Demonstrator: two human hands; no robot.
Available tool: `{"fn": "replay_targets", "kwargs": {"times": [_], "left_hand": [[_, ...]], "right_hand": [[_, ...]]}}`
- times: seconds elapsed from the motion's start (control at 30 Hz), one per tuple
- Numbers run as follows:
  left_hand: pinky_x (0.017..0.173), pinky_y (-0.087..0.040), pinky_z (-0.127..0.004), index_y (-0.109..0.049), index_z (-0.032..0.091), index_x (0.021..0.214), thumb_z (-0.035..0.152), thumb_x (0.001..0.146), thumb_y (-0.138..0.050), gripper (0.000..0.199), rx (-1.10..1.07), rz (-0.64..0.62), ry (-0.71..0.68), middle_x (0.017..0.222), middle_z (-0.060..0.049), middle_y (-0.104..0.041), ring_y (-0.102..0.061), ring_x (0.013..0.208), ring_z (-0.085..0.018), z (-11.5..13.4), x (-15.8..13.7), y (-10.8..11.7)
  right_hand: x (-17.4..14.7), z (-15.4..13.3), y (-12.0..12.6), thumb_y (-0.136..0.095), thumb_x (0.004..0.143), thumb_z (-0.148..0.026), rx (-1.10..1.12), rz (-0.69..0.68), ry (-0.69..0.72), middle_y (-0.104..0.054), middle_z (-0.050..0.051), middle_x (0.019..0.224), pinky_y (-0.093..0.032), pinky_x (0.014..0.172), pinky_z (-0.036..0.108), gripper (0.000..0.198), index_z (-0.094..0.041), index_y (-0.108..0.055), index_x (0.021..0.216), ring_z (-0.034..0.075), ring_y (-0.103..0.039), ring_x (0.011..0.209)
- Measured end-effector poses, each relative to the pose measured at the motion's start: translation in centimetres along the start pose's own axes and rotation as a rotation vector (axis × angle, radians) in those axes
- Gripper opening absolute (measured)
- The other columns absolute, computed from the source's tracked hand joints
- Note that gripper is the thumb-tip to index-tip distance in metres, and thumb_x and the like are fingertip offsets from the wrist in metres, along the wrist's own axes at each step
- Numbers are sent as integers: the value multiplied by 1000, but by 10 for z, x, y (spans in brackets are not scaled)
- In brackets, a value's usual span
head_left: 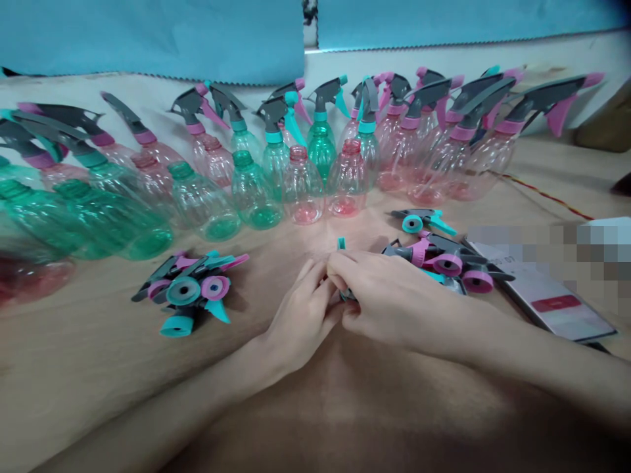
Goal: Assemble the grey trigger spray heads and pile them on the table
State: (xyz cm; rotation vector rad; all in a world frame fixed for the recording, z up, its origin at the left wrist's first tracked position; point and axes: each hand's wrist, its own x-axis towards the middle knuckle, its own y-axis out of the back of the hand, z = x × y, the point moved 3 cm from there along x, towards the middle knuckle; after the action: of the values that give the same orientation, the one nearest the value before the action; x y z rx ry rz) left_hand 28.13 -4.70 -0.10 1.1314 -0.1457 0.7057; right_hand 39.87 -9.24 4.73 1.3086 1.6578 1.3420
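Note:
At the middle of the table my left hand (303,315) and my right hand (379,295) meet, fingers closed around one small spray trigger head (342,244). Only its teal tip and a bit of dark grey between the fingers show; the rest is hidden. To the left lies a pile of loose trigger heads (184,290), grey with pink and teal collars. Another group of trigger heads (447,264) lies just beyond my right hand, with a teal-collared trigger head (413,223) behind it.
Open-necked green bottles (256,190) and pink bottles (302,187) stand ahead. Behind and beside them are several bottles with spray heads fitted (320,148). A phone (547,289) lies at right, near a twisted red-yellow wire (547,195). Blue cloth (158,39) hangs on the wall.

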Motion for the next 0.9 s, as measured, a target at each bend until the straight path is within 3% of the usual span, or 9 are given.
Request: {"fn": "replay_targets", "kwargs": {"times": [0.23, 0.43, 0.67, 0.9], "left_hand": [[81, -52, -43, -54, 17, 83, 13, 86, -48, 8, 21, 46, -1, 100, -9, -58, -53, 99, -25, 1, 0, 0], [79, -52, -43, -52, 15, 85, 9, 83, -51, 6, 35, 37, -25, 99, -11, -56, -51, 98, -26, -1, 0, -1], [82, -51, -42, -51, 17, 87, 10, 84, -52, 8, 26, 30, 35, 105, -8, -55, -51, 101, -25, -2, 1, -1], [79, -49, -37, -52, 17, 87, 11, 87, -46, 9, -46, 60, 24, 98, -6, -56, -51, 94, -22, -2, 1, 1]], "right_hand": [[-4, -8, -7, -39, 64, -4, -145, 94, 140, -51, 7, 90, -22, 47, 30, 27, -18, -44, 86, 21, -47, 81], [-1, -5, -8, -38, 63, -5, -172, 108, 80, -48, 7, 89, -20, 45, 28, 26, -18, -43, 84, 18, -44, 75], [-4, -6, -7, -39, 63, -3, -255, 167, 105, -48, 7, 89, -25, 46, 29, 29, -18, -43, 87, 20, -46, 73], [-15, -21, -11, -47, 73, 0, -365, 248, 1, -54, 6, 85, -30, 45, 30, 23, -18, -47, 87, 22, -54, 72]]}}
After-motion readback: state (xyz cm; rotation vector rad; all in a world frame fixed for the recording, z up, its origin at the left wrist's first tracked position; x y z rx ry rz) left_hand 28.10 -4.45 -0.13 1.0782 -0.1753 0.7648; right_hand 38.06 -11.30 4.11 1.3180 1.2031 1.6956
